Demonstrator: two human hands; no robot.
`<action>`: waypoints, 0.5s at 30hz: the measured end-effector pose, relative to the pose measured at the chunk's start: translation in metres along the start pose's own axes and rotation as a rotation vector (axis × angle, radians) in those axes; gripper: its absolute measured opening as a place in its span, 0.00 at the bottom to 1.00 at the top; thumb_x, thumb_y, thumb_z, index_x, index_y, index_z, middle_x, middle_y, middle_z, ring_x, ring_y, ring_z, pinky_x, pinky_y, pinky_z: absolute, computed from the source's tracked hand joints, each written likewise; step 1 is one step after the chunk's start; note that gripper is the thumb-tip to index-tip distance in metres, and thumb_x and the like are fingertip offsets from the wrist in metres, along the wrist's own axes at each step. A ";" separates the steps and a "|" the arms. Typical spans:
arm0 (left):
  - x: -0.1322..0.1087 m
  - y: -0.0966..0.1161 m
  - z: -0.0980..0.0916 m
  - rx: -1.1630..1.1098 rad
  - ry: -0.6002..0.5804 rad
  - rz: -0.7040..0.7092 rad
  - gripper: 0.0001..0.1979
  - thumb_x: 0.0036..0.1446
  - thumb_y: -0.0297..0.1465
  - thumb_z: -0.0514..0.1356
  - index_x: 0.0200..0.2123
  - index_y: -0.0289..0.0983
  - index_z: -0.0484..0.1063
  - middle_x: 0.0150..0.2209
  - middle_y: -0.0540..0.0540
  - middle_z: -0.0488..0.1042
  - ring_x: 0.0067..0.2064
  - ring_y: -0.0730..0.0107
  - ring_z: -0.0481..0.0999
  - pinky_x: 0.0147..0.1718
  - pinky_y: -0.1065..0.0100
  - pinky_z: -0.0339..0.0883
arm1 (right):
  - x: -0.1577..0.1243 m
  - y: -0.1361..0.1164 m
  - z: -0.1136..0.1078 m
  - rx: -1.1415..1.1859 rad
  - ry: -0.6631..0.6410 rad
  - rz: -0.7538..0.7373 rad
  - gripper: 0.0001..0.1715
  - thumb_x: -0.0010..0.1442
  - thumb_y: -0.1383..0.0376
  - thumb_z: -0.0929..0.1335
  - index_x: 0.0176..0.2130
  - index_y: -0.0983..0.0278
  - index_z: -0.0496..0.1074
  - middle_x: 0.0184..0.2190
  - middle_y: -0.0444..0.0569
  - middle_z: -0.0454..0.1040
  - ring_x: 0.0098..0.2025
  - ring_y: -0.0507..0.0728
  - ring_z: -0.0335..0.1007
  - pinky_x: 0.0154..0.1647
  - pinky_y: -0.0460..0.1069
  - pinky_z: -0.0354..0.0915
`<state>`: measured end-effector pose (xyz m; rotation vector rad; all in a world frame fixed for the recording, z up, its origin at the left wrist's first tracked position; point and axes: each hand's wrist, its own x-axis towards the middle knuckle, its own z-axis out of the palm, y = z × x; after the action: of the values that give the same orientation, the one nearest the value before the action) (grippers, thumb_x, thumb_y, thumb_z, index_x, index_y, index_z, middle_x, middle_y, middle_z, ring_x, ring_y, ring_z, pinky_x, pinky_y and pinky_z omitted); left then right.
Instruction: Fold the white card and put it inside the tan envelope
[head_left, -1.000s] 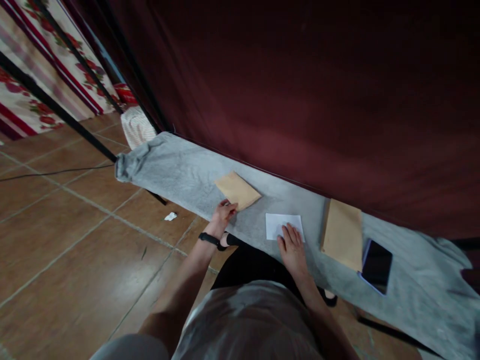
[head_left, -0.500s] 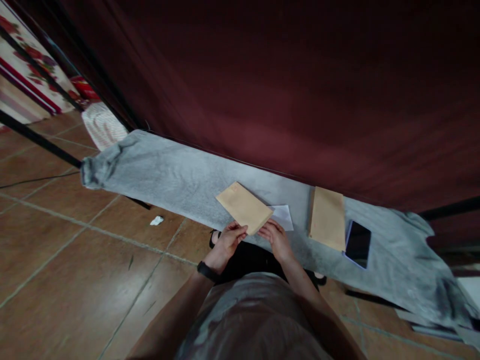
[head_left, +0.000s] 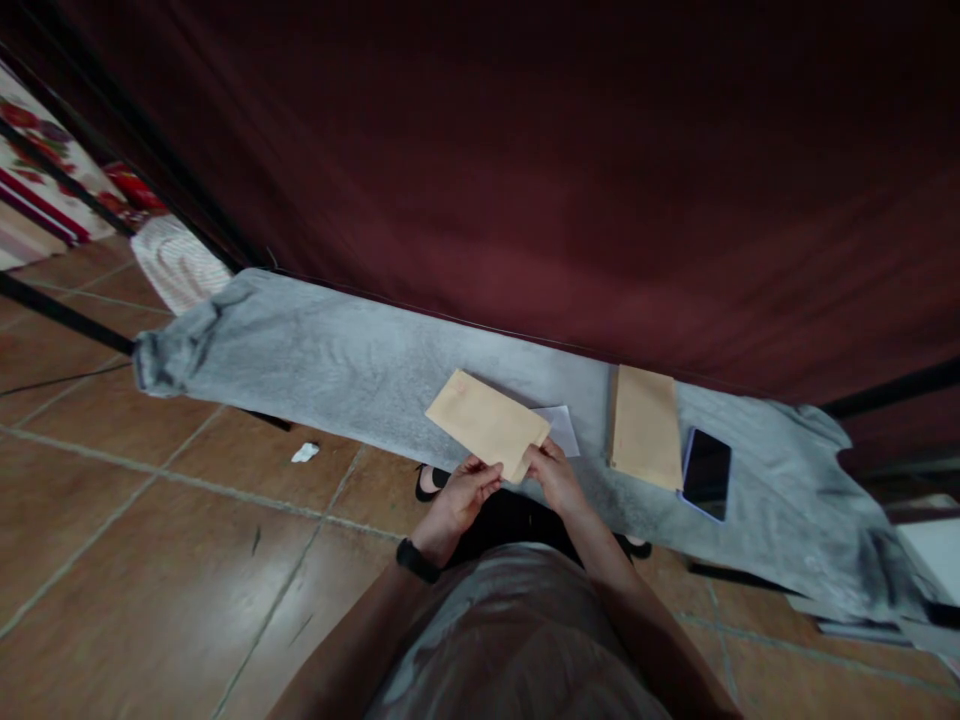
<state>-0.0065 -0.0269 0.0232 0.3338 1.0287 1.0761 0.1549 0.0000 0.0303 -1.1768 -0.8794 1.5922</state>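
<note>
A brown envelope (head_left: 487, 422) is held by its near edge in both hands, just above the grey cloth-covered bench (head_left: 330, 350). My left hand (head_left: 459, 497), with a black band at the wrist, pinches the near left corner. My right hand (head_left: 553, 477) pinches the near right corner. A white sheet of paper (head_left: 561, 428) lies on the cloth behind the envelope, partly covered by it.
A stack of brown envelopes (head_left: 643, 425) lies to the right, with a dark phone (head_left: 706, 471) beside it. A dark red curtain (head_left: 570, 190) hangs behind the bench. Brown floor tiles (head_left: 150, 540) spread to the left, with a white paper scrap (head_left: 304, 453) on them.
My left hand drew the envelope from the left across the cloth. My right hand left the white paper and took the envelope's other corner. Both hands now hold it over the paper.
</note>
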 end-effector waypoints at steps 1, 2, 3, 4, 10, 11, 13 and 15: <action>-0.001 -0.003 0.001 0.018 0.000 -0.005 0.19 0.37 0.31 0.79 0.34 0.38 0.78 0.32 0.50 0.80 0.32 0.72 0.78 0.35 0.72 0.71 | 0.002 0.000 -0.002 -0.009 0.000 -0.005 0.22 0.53 0.53 0.73 0.46 0.59 0.76 0.39 0.47 0.83 0.37 0.60 0.80 0.38 0.54 0.76; -0.003 -0.005 0.001 0.037 -0.002 -0.014 0.19 0.38 0.32 0.79 0.34 0.37 0.78 0.31 0.49 0.80 0.32 0.71 0.79 0.35 0.71 0.71 | 0.003 0.000 -0.004 -0.028 0.003 -0.022 0.22 0.53 0.54 0.73 0.46 0.60 0.76 0.39 0.47 0.83 0.38 0.60 0.79 0.40 0.54 0.75; -0.005 -0.008 0.001 0.063 -0.014 -0.032 0.19 0.39 0.34 0.79 0.34 0.37 0.78 0.31 0.48 0.80 0.32 0.71 0.79 0.35 0.71 0.72 | 0.005 0.000 -0.007 -0.065 0.016 -0.051 0.21 0.52 0.55 0.73 0.45 0.60 0.77 0.40 0.47 0.83 0.40 0.60 0.79 0.42 0.54 0.74; -0.007 -0.010 0.001 0.104 -0.037 -0.055 0.19 0.41 0.37 0.78 0.33 0.36 0.78 0.31 0.47 0.80 0.32 0.70 0.79 0.35 0.70 0.72 | 0.006 -0.001 -0.010 -0.121 0.036 -0.089 0.20 0.52 0.56 0.73 0.44 0.60 0.77 0.40 0.47 0.83 0.42 0.60 0.78 0.45 0.55 0.73; -0.021 0.008 0.001 0.878 -0.046 0.466 0.14 0.54 0.39 0.70 0.42 0.40 0.79 0.42 0.41 0.81 0.46 0.56 0.81 0.47 0.59 0.74 | 0.008 0.000 -0.028 -0.431 0.132 -0.217 0.16 0.55 0.60 0.66 0.41 0.60 0.78 0.38 0.45 0.82 0.43 0.61 0.77 0.48 0.56 0.71; -0.022 0.017 0.003 1.063 -0.031 0.644 0.20 0.55 0.37 0.69 0.51 0.43 0.77 0.53 0.39 0.78 0.57 0.52 0.76 0.56 0.54 0.69 | 0.008 0.000 -0.029 -0.397 0.123 -0.216 0.16 0.55 0.60 0.66 0.42 0.60 0.78 0.39 0.46 0.82 0.43 0.61 0.77 0.48 0.56 0.71; -0.020 0.036 0.005 1.452 -0.052 0.856 0.39 0.53 0.36 0.72 0.67 0.46 0.64 0.71 0.38 0.57 0.72 0.43 0.54 0.68 0.42 0.50 | 0.007 0.000 -0.030 -0.311 0.096 -0.204 0.17 0.53 0.60 0.67 0.42 0.60 0.78 0.39 0.46 0.82 0.43 0.61 0.77 0.48 0.56 0.71; -0.015 0.054 0.005 1.758 -0.101 0.940 0.51 0.50 0.38 0.74 0.72 0.45 0.52 0.76 0.36 0.41 0.75 0.39 0.40 0.69 0.36 0.38 | 0.005 -0.001 -0.031 -0.253 0.058 -0.179 0.17 0.53 0.59 0.69 0.42 0.59 0.78 0.39 0.45 0.83 0.42 0.61 0.78 0.47 0.56 0.72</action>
<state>-0.0337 -0.0128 0.0701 2.4203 1.5391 0.5855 0.1844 0.0055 0.0210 -1.2734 -1.1402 1.3242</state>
